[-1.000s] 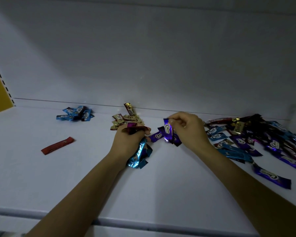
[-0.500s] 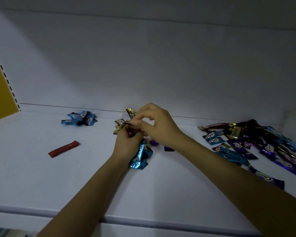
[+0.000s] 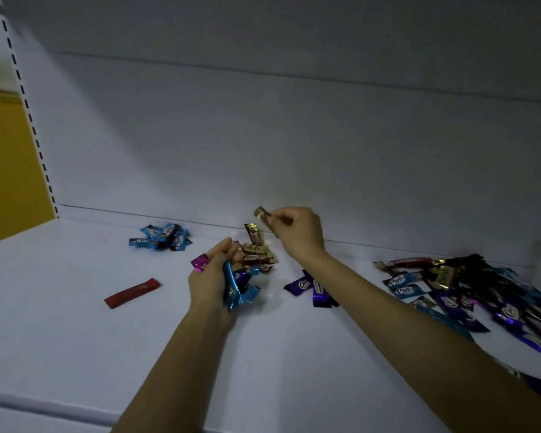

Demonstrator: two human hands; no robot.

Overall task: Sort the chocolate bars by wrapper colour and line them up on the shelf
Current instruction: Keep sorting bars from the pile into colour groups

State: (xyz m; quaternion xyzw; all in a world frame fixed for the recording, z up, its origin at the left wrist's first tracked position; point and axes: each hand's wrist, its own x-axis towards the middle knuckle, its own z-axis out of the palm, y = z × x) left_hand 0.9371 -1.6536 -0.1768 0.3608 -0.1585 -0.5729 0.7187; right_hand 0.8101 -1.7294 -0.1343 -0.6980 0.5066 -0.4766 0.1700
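Yellow panel (image 3: 10,170), red bar (image 3: 132,292), blue pile (image 3: 161,237)

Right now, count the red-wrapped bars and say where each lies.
2. The lone red bar lies on the shelf left of the left hand; the second red bar lies at the back edge of the mixed pile on the right. Others may be buried there.

Right hand (image 3: 297,235) dropped the purple bar onto the purple bars (image 3: 313,287) right of centre, crossed to my left hand (image 3: 211,276), then lifted away. Its fingers now pinch a gold-brown bar (image 3: 264,217) above the gold pile (image 3: 256,257), mid-frame.
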